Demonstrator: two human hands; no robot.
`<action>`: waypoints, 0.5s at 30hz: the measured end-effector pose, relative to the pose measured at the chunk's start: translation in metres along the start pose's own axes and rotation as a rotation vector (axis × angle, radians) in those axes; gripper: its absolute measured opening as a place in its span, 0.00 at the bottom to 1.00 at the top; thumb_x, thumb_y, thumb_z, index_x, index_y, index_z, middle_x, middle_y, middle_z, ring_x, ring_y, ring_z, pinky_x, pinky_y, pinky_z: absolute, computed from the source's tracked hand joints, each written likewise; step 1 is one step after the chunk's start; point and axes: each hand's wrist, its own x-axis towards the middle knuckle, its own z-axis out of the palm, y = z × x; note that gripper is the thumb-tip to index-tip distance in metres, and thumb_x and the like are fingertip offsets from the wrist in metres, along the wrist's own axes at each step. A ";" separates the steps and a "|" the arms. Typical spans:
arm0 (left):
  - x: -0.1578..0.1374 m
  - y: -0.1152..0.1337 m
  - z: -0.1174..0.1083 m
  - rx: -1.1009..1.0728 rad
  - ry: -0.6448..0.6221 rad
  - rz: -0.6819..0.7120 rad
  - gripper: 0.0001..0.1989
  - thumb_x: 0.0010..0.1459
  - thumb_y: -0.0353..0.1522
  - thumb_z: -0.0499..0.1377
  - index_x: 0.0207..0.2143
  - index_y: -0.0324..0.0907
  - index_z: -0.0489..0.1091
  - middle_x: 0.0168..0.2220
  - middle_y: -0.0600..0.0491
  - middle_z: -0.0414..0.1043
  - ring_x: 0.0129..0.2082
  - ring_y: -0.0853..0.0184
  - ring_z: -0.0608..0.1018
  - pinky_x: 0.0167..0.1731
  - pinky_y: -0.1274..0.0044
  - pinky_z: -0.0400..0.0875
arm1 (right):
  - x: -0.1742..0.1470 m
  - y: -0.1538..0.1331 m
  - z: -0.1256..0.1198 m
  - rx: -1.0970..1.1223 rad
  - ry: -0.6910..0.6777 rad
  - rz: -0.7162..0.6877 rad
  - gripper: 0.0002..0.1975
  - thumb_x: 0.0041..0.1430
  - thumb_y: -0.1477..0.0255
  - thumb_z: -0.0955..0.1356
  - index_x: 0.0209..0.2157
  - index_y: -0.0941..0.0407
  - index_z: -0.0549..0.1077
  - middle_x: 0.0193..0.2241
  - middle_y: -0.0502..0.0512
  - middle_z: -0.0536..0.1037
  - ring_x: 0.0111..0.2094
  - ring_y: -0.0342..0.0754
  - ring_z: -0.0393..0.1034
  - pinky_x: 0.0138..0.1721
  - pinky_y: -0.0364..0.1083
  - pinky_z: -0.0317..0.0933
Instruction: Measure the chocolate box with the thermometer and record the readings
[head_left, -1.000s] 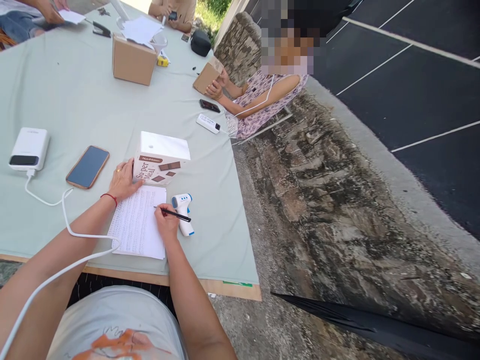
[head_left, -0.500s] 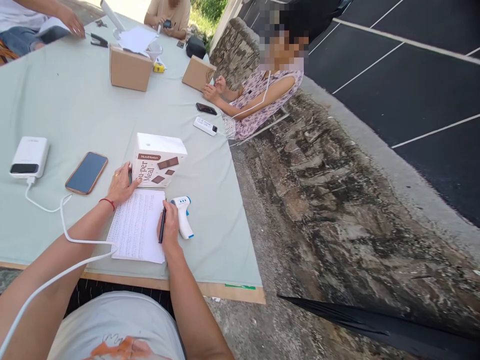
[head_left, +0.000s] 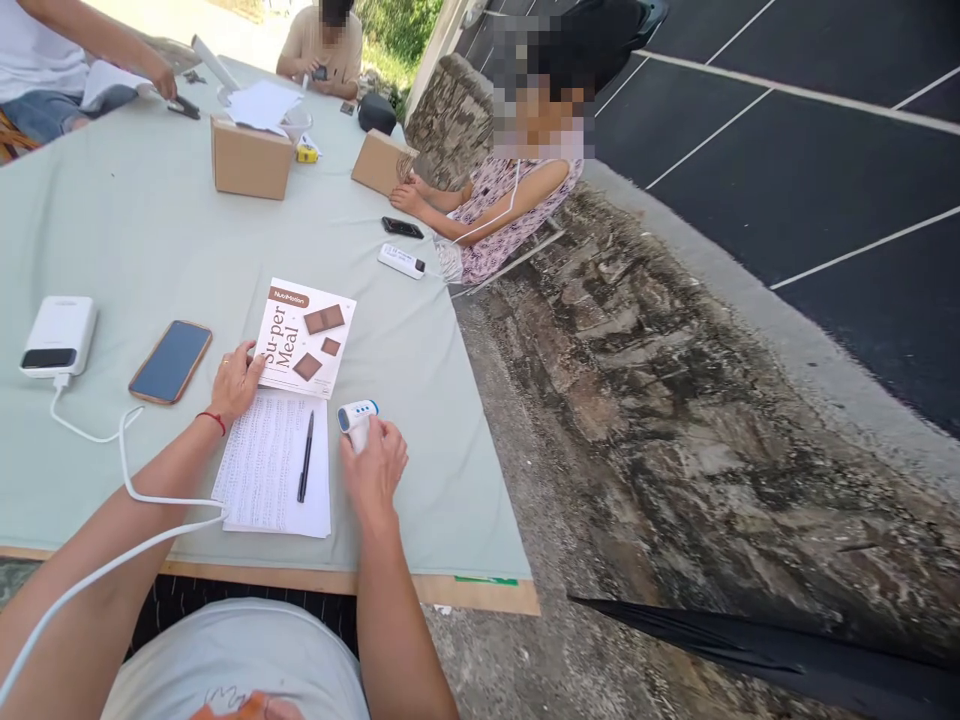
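Observation:
My left hand (head_left: 238, 380) grips the lower left edge of a white "Su-per Meal" box (head_left: 288, 338) printed with brown chocolate squares. Its broad front face is turned up towards me. Right below the box lies a stack of handwritten paper sheets (head_left: 259, 470). A black pen (head_left: 305, 457) rests on the sheets, apart from both hands. To the right of the paper, my right hand (head_left: 375, 458) is closed around the handle of a white and blue infrared thermometer (head_left: 358, 411), whose head and buttons show above the fingers. The palm hides most of the handle.
Left on the table (head_left: 150, 480) are a phone (head_left: 171, 362) and a white power bank (head_left: 58, 337) with a cable. Farther back stand a cardboard box (head_left: 251, 160) and a tape measure (head_left: 307, 150). A seated person (head_left: 517, 200) is at the right edge, beside another cardboard box (head_left: 381, 163).
My right hand has put the pen down on the paper and taken hold of the thermometer. The white box has tipped back, so its top no longer shows. Across the table, a hand now holds the stapler.

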 end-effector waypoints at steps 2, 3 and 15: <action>0.000 0.002 -0.001 0.011 -0.004 -0.002 0.31 0.73 0.50 0.44 0.68 0.44 0.66 0.48 0.42 0.79 0.57 0.44 0.74 0.61 0.50 0.69 | 0.006 0.008 -0.005 -0.015 -0.095 0.117 0.23 0.59 0.66 0.71 0.55 0.56 0.78 0.46 0.68 0.78 0.50 0.64 0.71 0.51 0.59 0.65; 0.000 0.003 -0.001 0.016 -0.006 -0.007 0.31 0.73 0.50 0.44 0.68 0.44 0.67 0.48 0.42 0.79 0.57 0.43 0.74 0.61 0.50 0.70 | 0.009 0.010 -0.006 0.012 -0.140 0.172 0.22 0.58 0.65 0.72 0.53 0.57 0.79 0.43 0.66 0.78 0.47 0.64 0.72 0.49 0.59 0.65; -0.001 0.006 0.002 0.135 -0.128 0.121 0.34 0.74 0.52 0.43 0.70 0.41 0.62 0.61 0.38 0.76 0.63 0.42 0.72 0.65 0.50 0.64 | 0.014 -0.057 0.005 1.009 -0.356 0.340 0.22 0.54 0.47 0.70 0.32 0.54 0.75 0.24 0.48 0.73 0.27 0.46 0.63 0.31 0.46 0.62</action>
